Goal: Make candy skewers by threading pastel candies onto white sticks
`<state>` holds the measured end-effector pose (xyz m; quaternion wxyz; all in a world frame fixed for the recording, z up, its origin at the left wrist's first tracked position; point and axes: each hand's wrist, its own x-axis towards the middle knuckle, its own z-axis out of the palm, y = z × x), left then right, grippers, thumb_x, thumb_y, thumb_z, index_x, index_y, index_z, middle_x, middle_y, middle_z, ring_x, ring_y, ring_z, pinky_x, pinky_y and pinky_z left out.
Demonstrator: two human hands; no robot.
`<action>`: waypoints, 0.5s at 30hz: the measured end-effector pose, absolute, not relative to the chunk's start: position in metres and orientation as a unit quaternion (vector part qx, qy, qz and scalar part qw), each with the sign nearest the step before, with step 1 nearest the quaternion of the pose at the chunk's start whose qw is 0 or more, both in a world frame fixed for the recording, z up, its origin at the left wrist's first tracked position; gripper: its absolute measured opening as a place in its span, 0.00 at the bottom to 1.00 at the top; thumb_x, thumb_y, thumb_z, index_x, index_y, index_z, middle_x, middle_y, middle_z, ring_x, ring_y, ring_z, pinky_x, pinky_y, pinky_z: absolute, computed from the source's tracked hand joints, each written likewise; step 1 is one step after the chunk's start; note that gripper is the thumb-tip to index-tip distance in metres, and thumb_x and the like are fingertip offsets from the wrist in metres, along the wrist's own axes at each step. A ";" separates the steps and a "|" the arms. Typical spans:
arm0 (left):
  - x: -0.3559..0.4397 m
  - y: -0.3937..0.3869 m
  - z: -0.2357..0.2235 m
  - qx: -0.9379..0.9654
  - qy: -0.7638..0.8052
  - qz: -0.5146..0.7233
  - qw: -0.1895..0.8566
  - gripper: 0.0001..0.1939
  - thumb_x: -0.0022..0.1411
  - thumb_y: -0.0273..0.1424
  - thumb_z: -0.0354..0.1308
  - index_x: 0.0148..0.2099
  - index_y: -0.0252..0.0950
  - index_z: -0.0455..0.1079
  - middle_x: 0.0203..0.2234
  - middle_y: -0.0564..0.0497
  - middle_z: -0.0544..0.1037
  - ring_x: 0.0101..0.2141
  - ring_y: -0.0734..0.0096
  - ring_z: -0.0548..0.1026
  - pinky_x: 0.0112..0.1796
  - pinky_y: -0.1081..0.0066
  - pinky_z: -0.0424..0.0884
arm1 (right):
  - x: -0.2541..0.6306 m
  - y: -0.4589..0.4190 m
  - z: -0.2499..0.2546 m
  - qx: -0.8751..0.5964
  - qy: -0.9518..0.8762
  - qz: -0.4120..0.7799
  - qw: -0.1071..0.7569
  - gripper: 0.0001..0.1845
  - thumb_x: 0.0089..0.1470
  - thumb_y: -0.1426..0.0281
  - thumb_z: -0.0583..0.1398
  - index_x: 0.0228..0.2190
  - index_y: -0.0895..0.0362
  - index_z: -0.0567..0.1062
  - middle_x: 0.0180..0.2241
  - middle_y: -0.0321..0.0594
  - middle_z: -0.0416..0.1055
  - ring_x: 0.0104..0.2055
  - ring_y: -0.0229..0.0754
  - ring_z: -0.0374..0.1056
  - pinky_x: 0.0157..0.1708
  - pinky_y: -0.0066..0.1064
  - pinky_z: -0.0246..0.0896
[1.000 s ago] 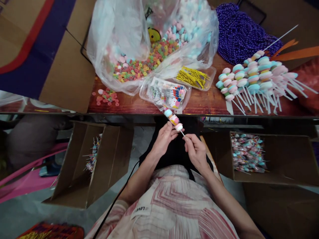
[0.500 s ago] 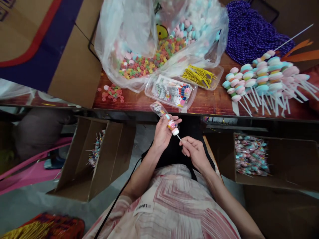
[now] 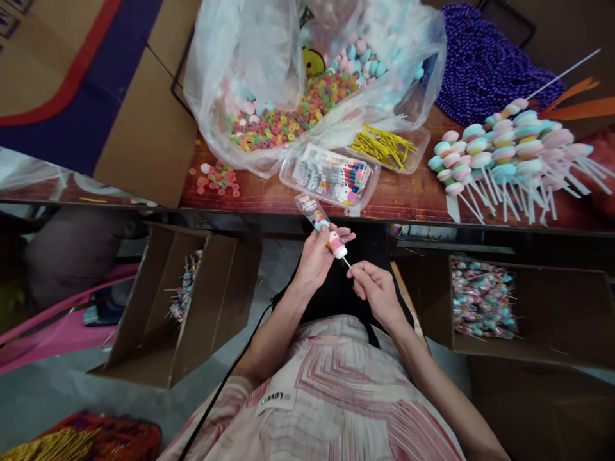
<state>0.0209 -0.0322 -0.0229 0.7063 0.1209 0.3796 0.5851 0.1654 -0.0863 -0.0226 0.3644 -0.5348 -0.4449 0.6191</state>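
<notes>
Over my lap, my left hand (image 3: pixel 317 255) holds a clear printed wrapper (image 3: pixel 311 210) with its thumb, the other fingers spread beneath. Inside the wrapper is a candy skewer (image 3: pixel 336 245) of pink, white and blue pieces, its white end piece lowest. The thin white stick points down to the right, and my right hand (image 3: pixel 372 285) pinches its lower end. Just past my hands, at the table edge, a clear tray holds a stack of printed wrappers (image 3: pixel 331 174). Beside it, yellow twist ties (image 3: pixel 383 147) lie in a second clear tray.
Plastic bags of ring gummies (image 3: pixel 288 118) and pastel candies stand behind the trays. Unwrapped candy skewers (image 3: pixel 507 150) lie at the table's right, near purple cord (image 3: pixel 485 64). Cardboard boxes with wrapped skewers sit left (image 3: pixel 202 320) and right (image 3: pixel 552 320). Loose red gummies (image 3: pixel 218 179) lie on the table.
The candy skewer has slid further into the wrapper, which now reaches down over the lower pieces. Both hands stay nearly in place, the left shifting slightly right.
</notes>
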 end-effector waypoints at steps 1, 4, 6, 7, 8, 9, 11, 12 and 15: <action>0.022 -0.034 -0.023 0.127 0.380 0.579 0.710 0.14 0.67 0.41 0.58 0.39 0.34 0.71 0.35 0.47 0.82 0.41 0.61 0.82 0.48 0.63 0.71 | 0.163 -0.085 -0.024 -0.538 -0.448 0.613 0.367 0.15 0.60 0.60 0.58 0.28 0.57 0.74 0.12 0.26 0.56 0.16 0.31 0.48 0.21 0.27 0.43; 0.023 -0.037 -0.023 0.145 0.382 0.565 0.717 0.15 0.67 0.42 0.58 0.39 0.34 0.71 0.34 0.47 0.82 0.40 0.62 0.82 0.47 0.64 0.71 | 0.157 -0.080 -0.025 -0.551 -0.467 0.583 0.371 0.15 0.60 0.60 0.57 0.28 0.56 0.73 0.13 0.26 0.56 0.16 0.31 0.49 0.19 0.27 0.43; 0.022 -0.037 -0.023 0.154 0.385 0.556 0.720 0.15 0.66 0.43 0.59 0.40 0.34 0.71 0.34 0.47 0.81 0.40 0.62 0.82 0.47 0.64 0.72 | 0.153 -0.077 -0.025 -0.558 -0.481 0.565 0.373 0.15 0.61 0.60 0.56 0.28 0.56 0.73 0.13 0.27 0.57 0.16 0.32 0.50 0.19 0.27 0.43; 0.022 -0.037 -0.023 0.157 0.387 0.553 0.721 0.15 0.66 0.43 0.59 0.40 0.34 0.71 0.33 0.48 0.81 0.41 0.62 0.82 0.47 0.64 0.72 | 0.151 -0.077 -0.025 -0.559 -0.490 0.554 0.374 0.15 0.61 0.60 0.56 0.29 0.56 0.72 0.14 0.27 0.57 0.16 0.32 0.51 0.19 0.27 0.44; 0.022 -0.037 -0.023 0.157 0.389 0.551 0.722 0.15 0.65 0.42 0.60 0.40 0.34 0.71 0.32 0.48 0.81 0.41 0.61 0.82 0.47 0.64 0.72 | 0.149 -0.077 -0.026 -0.560 -0.503 0.541 0.374 0.14 0.62 0.60 0.55 0.30 0.55 0.72 0.15 0.27 0.57 0.17 0.32 0.52 0.19 0.26 0.45; 0.021 -0.037 -0.022 0.156 0.390 0.549 0.722 0.15 0.65 0.42 0.61 0.39 0.34 0.71 0.31 0.49 0.81 0.41 0.61 0.82 0.47 0.63 0.72 | 0.148 -0.077 -0.027 -0.561 -0.520 0.525 0.374 0.14 0.62 0.61 0.55 0.31 0.55 0.72 0.16 0.27 0.57 0.17 0.32 0.52 0.19 0.26 0.46; 0.019 -0.036 -0.021 0.151 0.391 0.547 0.725 0.14 0.64 0.41 0.62 0.39 0.34 0.71 0.31 0.49 0.80 0.40 0.61 0.82 0.48 0.63 0.72 | 0.145 -0.079 -0.030 -0.560 -0.556 0.492 0.368 0.12 0.64 0.61 0.54 0.33 0.55 0.72 0.17 0.27 0.56 0.18 0.33 0.53 0.20 0.26 0.48; 0.017 -0.035 -0.021 0.148 0.391 0.544 0.728 0.14 0.64 0.41 0.62 0.39 0.34 0.71 0.31 0.49 0.81 0.40 0.61 0.82 0.48 0.62 0.72 | 0.145 -0.079 -0.031 -0.559 -0.572 0.478 0.363 0.12 0.64 0.62 0.53 0.33 0.55 0.72 0.18 0.28 0.56 0.19 0.33 0.53 0.21 0.26 0.48; 0.009 -0.031 -0.022 0.139 0.395 0.536 0.733 0.16 0.63 0.43 0.62 0.40 0.33 0.72 0.32 0.47 0.82 0.41 0.59 0.82 0.48 0.62 0.72 | 0.149 -0.081 -0.032 -0.559 -0.596 0.459 0.349 0.12 0.65 0.62 0.53 0.34 0.55 0.72 0.18 0.28 0.55 0.19 0.32 0.53 0.21 0.27 0.48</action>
